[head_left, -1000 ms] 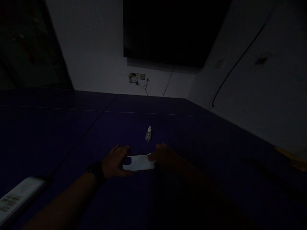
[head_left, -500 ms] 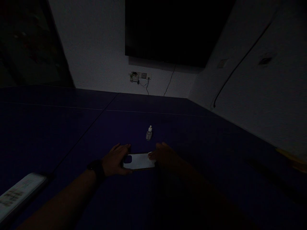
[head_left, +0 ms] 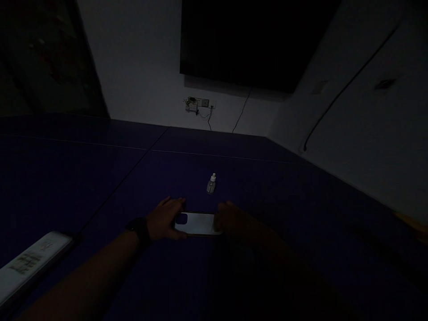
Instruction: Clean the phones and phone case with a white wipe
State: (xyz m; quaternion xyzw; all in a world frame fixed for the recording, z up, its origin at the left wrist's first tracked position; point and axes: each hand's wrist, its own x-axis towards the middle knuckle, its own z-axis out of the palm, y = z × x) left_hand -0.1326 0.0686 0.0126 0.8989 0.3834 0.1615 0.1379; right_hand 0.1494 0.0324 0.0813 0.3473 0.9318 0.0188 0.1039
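Note:
A pale phone case [head_left: 199,224] with a dark rim lies flat on the dark purple tabletop, its camera cut-out at the left end. My left hand [head_left: 164,220], a black watch at its wrist, grips that end, with the thumb along the near edge and the fingers at the far edge. On the right end rests my right hand [head_left: 230,219], its fingers curled in and pressed down; shadow hides whatever may be in them. Just beyond the case stands a small clear dropper bottle [head_left: 211,186] with a white top.
A white power strip [head_left: 35,263] lies at the lower left, with a dark cord beside it. Seams cross the tabletop [head_left: 133,191]. Against the far wall are sockets with cables [head_left: 200,104] below a large dark screen [head_left: 250,40]. The room is very dim.
My right hand has shifted slightly on the case's right end, and its fingers look more curled. My left hand keeps its grip. The whole view has moved a little.

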